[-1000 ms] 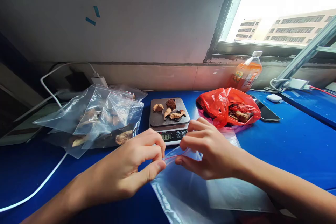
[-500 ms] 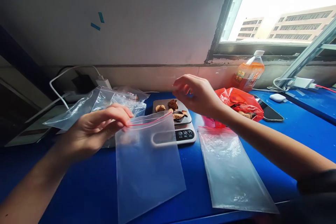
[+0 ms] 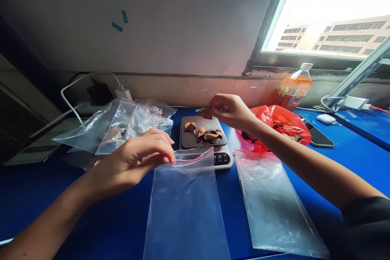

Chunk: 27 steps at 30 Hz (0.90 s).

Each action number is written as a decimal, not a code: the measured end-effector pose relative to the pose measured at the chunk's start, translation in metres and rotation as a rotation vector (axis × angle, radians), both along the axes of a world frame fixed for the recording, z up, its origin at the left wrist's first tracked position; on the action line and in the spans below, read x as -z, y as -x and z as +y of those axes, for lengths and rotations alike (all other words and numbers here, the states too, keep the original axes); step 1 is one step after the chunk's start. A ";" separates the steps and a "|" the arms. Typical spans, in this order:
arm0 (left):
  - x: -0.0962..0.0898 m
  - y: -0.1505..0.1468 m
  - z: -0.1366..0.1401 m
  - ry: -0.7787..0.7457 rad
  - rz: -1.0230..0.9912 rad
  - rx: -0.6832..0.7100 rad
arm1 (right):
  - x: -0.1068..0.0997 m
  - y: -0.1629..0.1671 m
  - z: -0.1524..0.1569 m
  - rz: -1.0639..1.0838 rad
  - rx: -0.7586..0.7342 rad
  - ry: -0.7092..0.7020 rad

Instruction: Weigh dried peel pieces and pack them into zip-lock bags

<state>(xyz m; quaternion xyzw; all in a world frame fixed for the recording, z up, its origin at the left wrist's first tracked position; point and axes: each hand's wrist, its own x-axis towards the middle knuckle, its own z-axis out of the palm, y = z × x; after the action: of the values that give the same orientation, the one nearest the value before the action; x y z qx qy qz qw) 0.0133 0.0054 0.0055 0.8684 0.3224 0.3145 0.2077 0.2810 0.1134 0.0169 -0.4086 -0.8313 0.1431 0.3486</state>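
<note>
"How far along?"

"The near bag hung empty, its mouth pinched in the left hand's grip. Farther left lay filled bags; loose pieces remained on the scale. The right hand's grip held one piece above its far edge."

"Any change?"

"Earlier, that piece lay on the scale."

I am pinching a clear bag that is carrying a red line along its top and letting the table's blue show through. The dried piece I am holding is showing brown, while the other pieces are mixing tan with near-black on the scale's grey plate, above white casing and a black button panel. A bright red bag, an orange-tinted, white-capped bottle and my black sleeve are adding their colours.
</note>
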 end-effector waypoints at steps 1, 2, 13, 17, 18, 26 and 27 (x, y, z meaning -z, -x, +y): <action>0.001 -0.001 0.000 -0.008 0.005 0.002 | -0.006 0.002 -0.010 0.039 -0.057 -0.008; 0.003 -0.001 0.000 -0.016 0.006 0.004 | -0.012 0.004 -0.021 0.051 -0.131 -0.011; 0.003 -0.005 0.001 -0.182 -0.066 0.092 | -0.037 0.015 -0.072 -0.148 -0.489 0.037; 0.004 -0.006 -0.001 -0.171 -0.084 0.082 | -0.030 0.011 -0.051 -0.071 -0.409 0.121; 0.004 -0.006 -0.001 -0.169 -0.072 0.078 | -0.027 0.011 -0.048 -0.074 -0.405 0.155; 0.006 -0.006 0.001 -0.255 -0.051 0.086 | -0.027 0.010 -0.052 -0.214 -0.722 0.331; 0.005 -0.006 0.001 -0.261 -0.054 0.087 | -0.028 0.010 -0.051 -0.216 -0.749 0.327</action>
<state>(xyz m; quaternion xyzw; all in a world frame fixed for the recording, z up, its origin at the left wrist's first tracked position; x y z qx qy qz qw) 0.0196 0.0068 0.0001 0.8924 0.2350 0.3676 0.1149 0.2712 0.0626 0.0446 -0.1407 -0.9204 0.3465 0.1139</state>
